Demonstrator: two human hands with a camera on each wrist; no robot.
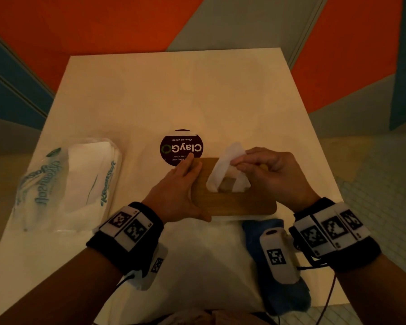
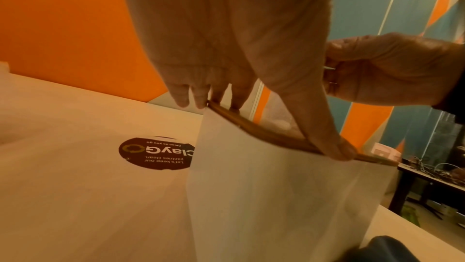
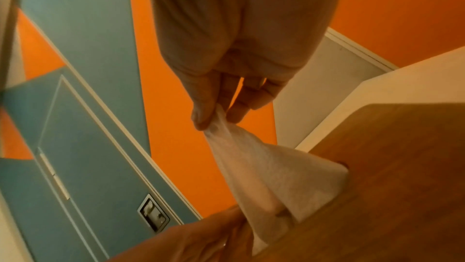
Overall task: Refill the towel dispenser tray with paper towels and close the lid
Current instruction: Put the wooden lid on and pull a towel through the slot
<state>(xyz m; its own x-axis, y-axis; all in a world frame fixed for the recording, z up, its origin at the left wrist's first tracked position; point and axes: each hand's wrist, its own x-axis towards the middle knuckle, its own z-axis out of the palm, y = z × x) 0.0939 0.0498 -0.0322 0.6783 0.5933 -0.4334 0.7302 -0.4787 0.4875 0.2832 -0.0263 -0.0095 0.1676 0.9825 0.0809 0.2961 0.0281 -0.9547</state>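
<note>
Lid (image 1: 232, 202) held by left hand (image 1: 174, 195), towel (image 3: 264, 167) pinched by right hand (image 3: 226, 47)

A pale bench (image 1: 150, 95) stands against a wall (image 1: 103, 22) painted in slanting orange, teal and grey panels — warm, dim light. Right of it, small white floor tiles (image 1: 380, 184); farther off, a dark side table (image 2: 427, 180) strewn with cables.
</note>
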